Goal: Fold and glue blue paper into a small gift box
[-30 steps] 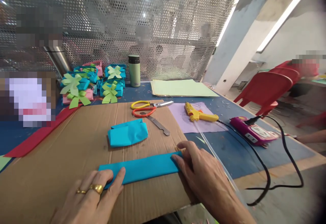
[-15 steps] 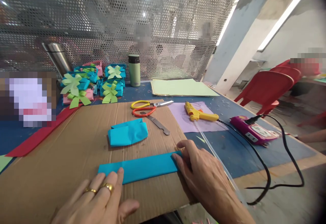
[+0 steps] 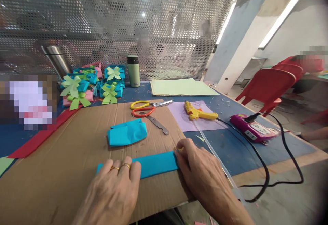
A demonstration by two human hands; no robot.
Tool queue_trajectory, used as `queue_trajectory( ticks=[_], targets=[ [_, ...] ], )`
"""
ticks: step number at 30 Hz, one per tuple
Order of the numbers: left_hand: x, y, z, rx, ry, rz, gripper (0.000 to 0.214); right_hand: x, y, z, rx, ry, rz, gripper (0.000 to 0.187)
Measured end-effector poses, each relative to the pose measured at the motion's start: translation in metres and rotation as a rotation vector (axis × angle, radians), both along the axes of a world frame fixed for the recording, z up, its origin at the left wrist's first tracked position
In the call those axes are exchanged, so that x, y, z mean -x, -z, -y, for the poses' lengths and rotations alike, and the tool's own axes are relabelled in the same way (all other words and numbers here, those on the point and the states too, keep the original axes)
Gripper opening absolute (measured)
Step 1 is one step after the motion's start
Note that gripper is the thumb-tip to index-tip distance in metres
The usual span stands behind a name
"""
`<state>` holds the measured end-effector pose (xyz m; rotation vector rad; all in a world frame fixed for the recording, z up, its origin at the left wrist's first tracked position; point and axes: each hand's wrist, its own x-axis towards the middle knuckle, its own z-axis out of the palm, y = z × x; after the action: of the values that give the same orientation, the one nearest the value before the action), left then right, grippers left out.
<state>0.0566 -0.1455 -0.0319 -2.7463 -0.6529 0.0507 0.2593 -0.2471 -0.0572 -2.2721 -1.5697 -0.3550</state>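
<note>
A bright blue folded paper strip (image 3: pixel 159 163) lies flat on a sheet of brown cardboard (image 3: pixel 64 143). Over its left part is my left hand (image 3: pixel 115 184), wearing two gold rings, its fingers bent close together and pressed on the strip; the thumb is hidden. At the strip's right end, my right hand (image 3: pixel 202 173) pinches it between thumb and bent forefinger. Just beyond the strip sits a creased blue paper pouch (image 3: pixel 127 133). Behind that are scissors (image 3: pixel 143 109) with one yellow and one red handle, and a flat metal blade (image 3: pixel 157 125).
A yellow glue gun (image 3: pixel 200 112) rests on purple paper (image 3: pixel 179 115), its cord running to a magenta power strip (image 3: pixel 252 128). Pale green sheets (image 3: pixel 179 87), a green flask (image 3: pixel 133 73), a steel flask (image 3: pixel 57 61) and several paper-flowered bundles (image 3: pixel 110 90) stand behind. Red chairs (image 3: pixel 269 83) are at right.
My left hand has slid right and forward along the blue strip, and its fingers have curled, the thumb dropping from sight. My right hand keeps the strip's right end.
</note>
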Motion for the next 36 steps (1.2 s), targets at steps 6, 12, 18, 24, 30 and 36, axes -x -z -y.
queue_trajectory(
  ticks=[6,12,18,24,30,36],
  targets=[
    [-0.004,0.000,-0.003,0.035,0.159,-0.019,0.075,-0.002,0.002,0.000,0.012,-0.008,0.032,0.010],
    [-0.006,0.003,-0.002,0.062,0.104,-0.025,0.086,0.005,0.002,0.011,-0.179,-0.158,0.052,0.022],
    [-0.007,0.005,0.000,0.039,0.081,-0.020,0.077,0.029,0.006,0.019,-0.145,-0.498,0.080,0.023],
    [-0.009,0.004,-0.002,0.049,0.081,-0.017,0.083,0.023,0.010,0.028,-0.089,-0.424,0.044,0.017],
    [-0.005,0.009,-0.004,0.009,0.096,-0.009,0.086,0.013,0.008,0.038,-0.146,-0.385,0.028,0.016],
    [-0.009,0.010,-0.008,-0.068,0.126,-0.007,0.076,-0.005,0.002,0.054,-0.171,-0.341,0.098,0.017]
  ],
)
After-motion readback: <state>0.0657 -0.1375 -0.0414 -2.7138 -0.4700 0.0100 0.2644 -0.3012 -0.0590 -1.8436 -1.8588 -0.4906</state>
